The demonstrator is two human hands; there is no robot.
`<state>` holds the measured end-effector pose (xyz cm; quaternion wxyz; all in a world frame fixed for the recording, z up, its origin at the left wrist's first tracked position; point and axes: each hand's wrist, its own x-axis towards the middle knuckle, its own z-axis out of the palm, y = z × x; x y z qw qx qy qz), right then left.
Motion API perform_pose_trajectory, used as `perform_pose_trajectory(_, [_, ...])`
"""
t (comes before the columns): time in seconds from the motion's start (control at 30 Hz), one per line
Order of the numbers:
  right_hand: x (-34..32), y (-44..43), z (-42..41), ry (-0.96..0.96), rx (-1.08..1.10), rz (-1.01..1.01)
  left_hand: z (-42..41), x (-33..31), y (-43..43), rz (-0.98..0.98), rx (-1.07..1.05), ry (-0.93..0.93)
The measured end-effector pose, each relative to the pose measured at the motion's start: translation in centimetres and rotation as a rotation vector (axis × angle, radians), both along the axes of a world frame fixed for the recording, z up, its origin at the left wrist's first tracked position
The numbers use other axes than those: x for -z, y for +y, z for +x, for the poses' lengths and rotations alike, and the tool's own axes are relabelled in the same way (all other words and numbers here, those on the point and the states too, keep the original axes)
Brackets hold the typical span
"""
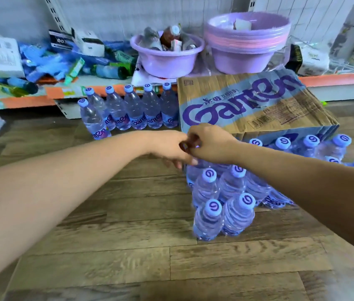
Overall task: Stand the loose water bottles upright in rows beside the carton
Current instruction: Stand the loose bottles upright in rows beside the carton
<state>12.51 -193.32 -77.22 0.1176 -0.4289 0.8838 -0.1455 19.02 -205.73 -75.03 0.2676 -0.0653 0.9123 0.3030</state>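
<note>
The carton (250, 105) reads "Ganten" in purple. Upright water bottles (128, 107) with the same label line its left side; more stand in front (221, 209). Two lilac basins (167, 55) sit on the shelf behind. Left hand (169, 146) and right hand (208, 142), fingers curled, meet at the carton's corner; whether they grip anything cannot be told.

A small purple basin (167, 59) holding bottles sat on the shelf (334, 80) at twelve o'clock. A stack of larger basins (246, 43) stood at one o'clock. White boxes (5, 55) and blue packets (41, 61) cluttered ten o'clock above the wooden floor (128, 246).
</note>
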Motion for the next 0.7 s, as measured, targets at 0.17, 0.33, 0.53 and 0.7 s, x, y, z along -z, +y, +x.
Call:
perform_pose_trajectory(0.17, [1.9,-8.0,-2.9,0.054,-0.111,0.105,0.0,1.8,-10.7,-0.366,-0.133,0.142])
perform_pose_trajectory(0.33, [3.4,-13.9,-8.4,0.133,0.009,0.149,-3.3,4.6,-17.5,-0.441,-0.194,0.209])
perform_pose_trajectory(0.53, [6.4,-18.0,-11.4,0.179,0.12,0.144,-6.8,7.1,-23.3,-0.495,-0.317,0.357])
perform_pose_trajectory(0.7, [8.4,-24.2,-9.7,0.177,-0.008,0.157,-4.2,8.4,-30.7,-0.647,-0.435,0.375])
